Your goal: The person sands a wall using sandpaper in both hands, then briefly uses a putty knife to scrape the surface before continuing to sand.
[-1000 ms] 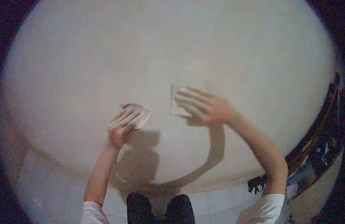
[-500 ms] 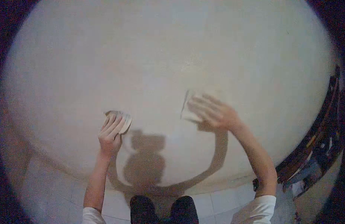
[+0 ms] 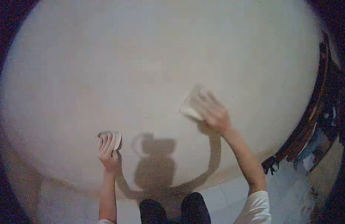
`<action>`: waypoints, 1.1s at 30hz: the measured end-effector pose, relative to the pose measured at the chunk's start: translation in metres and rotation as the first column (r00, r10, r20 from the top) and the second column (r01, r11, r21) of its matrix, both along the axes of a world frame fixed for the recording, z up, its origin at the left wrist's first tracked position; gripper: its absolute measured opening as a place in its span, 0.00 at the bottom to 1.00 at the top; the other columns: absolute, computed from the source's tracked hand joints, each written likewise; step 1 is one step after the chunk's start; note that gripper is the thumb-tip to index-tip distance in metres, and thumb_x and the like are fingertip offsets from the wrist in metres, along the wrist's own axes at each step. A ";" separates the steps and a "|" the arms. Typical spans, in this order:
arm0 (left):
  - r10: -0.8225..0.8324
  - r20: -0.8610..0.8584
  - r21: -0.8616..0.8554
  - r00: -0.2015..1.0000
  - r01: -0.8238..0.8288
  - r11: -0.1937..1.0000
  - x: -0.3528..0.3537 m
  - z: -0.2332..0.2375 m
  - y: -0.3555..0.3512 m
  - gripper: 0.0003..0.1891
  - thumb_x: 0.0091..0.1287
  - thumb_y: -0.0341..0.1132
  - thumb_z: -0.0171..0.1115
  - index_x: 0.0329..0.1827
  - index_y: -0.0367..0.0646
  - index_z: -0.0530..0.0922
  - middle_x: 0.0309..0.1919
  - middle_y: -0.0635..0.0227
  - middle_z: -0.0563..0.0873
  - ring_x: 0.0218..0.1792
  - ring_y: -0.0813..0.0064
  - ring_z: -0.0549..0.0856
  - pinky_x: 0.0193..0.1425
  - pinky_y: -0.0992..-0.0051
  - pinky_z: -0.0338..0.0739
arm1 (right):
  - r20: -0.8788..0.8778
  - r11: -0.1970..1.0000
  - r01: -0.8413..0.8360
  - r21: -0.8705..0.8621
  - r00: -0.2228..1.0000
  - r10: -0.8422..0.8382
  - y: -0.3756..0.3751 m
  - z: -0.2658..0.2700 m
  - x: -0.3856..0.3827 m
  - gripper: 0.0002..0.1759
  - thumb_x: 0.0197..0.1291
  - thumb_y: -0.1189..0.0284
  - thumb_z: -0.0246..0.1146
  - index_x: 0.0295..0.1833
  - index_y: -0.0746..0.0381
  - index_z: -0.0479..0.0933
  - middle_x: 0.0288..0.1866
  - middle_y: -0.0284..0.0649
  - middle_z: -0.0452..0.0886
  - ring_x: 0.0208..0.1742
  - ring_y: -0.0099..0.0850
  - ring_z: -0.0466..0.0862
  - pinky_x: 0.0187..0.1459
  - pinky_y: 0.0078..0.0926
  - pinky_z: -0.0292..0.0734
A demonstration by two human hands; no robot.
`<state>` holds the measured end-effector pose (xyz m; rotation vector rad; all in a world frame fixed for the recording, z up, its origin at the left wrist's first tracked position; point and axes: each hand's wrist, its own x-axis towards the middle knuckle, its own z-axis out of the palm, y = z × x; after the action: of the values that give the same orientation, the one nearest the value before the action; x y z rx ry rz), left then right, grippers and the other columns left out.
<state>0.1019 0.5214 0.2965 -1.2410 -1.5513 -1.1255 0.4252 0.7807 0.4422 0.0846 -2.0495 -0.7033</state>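
My left hand [image 3: 108, 156] is low on the pale wall [image 3: 150, 67], its fingers bent over a small pale sheet of sandpaper [image 3: 118, 139]. The sheet's edges curl up and look darker. Higher and to the right, my right hand [image 3: 217, 117] presses a larger, pale sheet of sandpaper [image 3: 188, 109] against the wall under its fingers. Those fingers are blurred by motion. The sandpaper's grit side is hidden on both sheets.
Shadows of my head and arms [image 3: 155, 168] fall on the wall between my hands. My dark-clothed knees [image 3: 153, 212] are below, above a tiled floor [image 3: 213, 198]. At right stands a dark wooden piece of furniture [image 3: 310, 119] with cloth and other items beside it.
My left hand has moved down the wall with its sheet. My right hand has shifted slightly, its sheet now tilted more. The view has turned a little to the right.
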 end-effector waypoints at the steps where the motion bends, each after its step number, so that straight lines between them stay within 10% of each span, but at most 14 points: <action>1: -0.003 -0.013 -0.006 1.000 0.003 1.000 0.000 0.008 0.000 0.25 0.54 0.18 0.50 0.54 0.36 0.84 0.56 0.53 0.84 0.65 0.50 0.78 0.73 0.49 0.65 | -0.013 1.000 0.003 -0.006 1.000 -0.003 0.002 0.008 0.000 0.33 0.51 0.69 0.67 0.66 0.63 0.74 0.68 0.46 0.75 0.72 0.44 0.72 0.75 0.47 0.61; 3: 0.004 0.007 0.053 1.000 -0.005 0.999 0.025 0.024 -0.001 0.24 0.54 0.18 0.50 0.54 0.36 0.84 0.57 0.53 0.84 0.65 0.49 0.78 0.73 0.49 0.65 | -0.380 0.973 0.062 -0.220 0.914 -0.144 -0.002 0.025 0.018 0.31 0.52 0.73 0.65 0.65 0.65 0.74 0.69 0.48 0.74 0.73 0.48 0.69 0.74 0.53 0.60; 10: -0.010 -0.020 0.042 1.000 0.010 0.999 0.077 0.071 0.024 0.22 0.57 0.22 0.53 0.56 0.39 0.83 0.59 0.56 0.84 0.66 0.52 0.77 0.73 0.53 0.67 | -0.286 0.962 -0.037 -0.269 0.957 -0.043 -0.037 -0.027 0.003 0.35 0.43 0.82 0.60 0.64 0.66 0.74 0.69 0.48 0.74 0.74 0.49 0.69 0.73 0.55 0.59; 12: -0.263 -0.264 -0.406 0.928 0.141 0.903 0.086 0.090 0.027 0.22 0.58 0.25 0.58 0.57 0.43 0.83 0.60 0.62 0.83 0.65 0.59 0.78 0.72 0.58 0.71 | -0.196 0.951 -0.007 -0.309 0.979 -0.056 -0.052 -0.039 0.006 0.34 0.42 0.80 0.61 0.63 0.65 0.76 0.69 0.46 0.75 0.73 0.48 0.70 0.74 0.54 0.60; 15: -0.419 -0.440 -0.531 0.794 0.146 0.834 0.088 0.127 0.024 0.23 0.56 0.26 0.61 0.57 0.47 0.83 0.60 0.67 0.83 0.65 0.65 0.79 0.71 0.61 0.73 | -0.134 0.955 0.060 -0.289 0.986 -0.102 -0.057 -0.055 0.017 0.33 0.43 0.77 0.61 0.62 0.64 0.76 0.69 0.46 0.75 0.73 0.48 0.70 0.74 0.53 0.60; 20: -0.184 -0.382 -0.363 0.906 0.036 0.931 0.051 0.155 -0.047 0.24 0.55 0.21 0.57 0.57 0.44 0.83 0.61 0.63 0.83 0.66 0.61 0.78 0.74 0.60 0.69 | -0.211 0.899 -0.005 -0.438 0.973 -0.098 -0.069 -0.097 0.033 0.25 0.58 0.75 0.56 0.62 0.68 0.76 0.67 0.52 0.76 0.71 0.55 0.70 0.72 0.59 0.59; 22: 0.118 -0.103 0.037 0.988 -0.114 0.993 0.036 0.149 -0.070 0.24 0.54 0.17 0.53 0.54 0.39 0.84 0.62 0.55 0.81 0.67 0.55 0.77 0.74 0.59 0.66 | -0.304 0.855 -0.027 -0.518 0.940 -0.155 -0.079 -0.114 0.033 0.25 0.61 0.72 0.55 0.63 0.70 0.75 0.68 0.54 0.74 0.73 0.57 0.67 0.73 0.60 0.56; 25: 0.095 0.238 0.408 0.967 -0.188 0.893 0.032 0.110 -0.062 0.23 0.54 0.15 0.50 0.51 0.36 0.84 0.62 0.49 0.80 0.67 0.51 0.76 0.73 0.59 0.66 | -0.289 0.829 -0.016 -0.560 0.941 -0.178 -0.095 -0.139 0.031 0.26 0.62 0.71 0.53 0.65 0.72 0.73 0.69 0.56 0.72 0.75 0.58 0.65 0.74 0.61 0.54; 31: 0.023 -0.114 -0.047 0.993 -0.028 0.998 0.106 0.064 -0.068 0.19 0.56 0.17 0.53 0.47 0.39 0.85 0.51 0.53 0.87 0.58 0.49 0.83 0.67 0.61 0.73 | -0.320 0.769 -0.053 -0.637 0.926 -0.201 -0.145 -0.134 0.037 0.28 0.64 0.70 0.49 0.67 0.72 0.71 0.71 0.57 0.69 0.76 0.57 0.62 0.75 0.59 0.52; 33: 0.071 -0.088 0.041 0.994 -0.068 0.997 0.083 0.048 -0.095 0.19 0.57 0.18 0.55 0.50 0.39 0.85 0.52 0.53 0.87 0.58 0.51 0.83 0.66 0.62 0.74 | -0.298 0.757 -0.041 -0.652 0.932 -0.206 -0.148 -0.141 0.048 0.28 0.64 0.70 0.49 0.68 0.72 0.71 0.72 0.57 0.69 0.76 0.57 0.61 0.75 0.58 0.51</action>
<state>0.1849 0.4261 0.3441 -1.1873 -1.4882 -1.0365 0.4728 0.6323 0.3016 -0.5117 -1.8377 -0.0047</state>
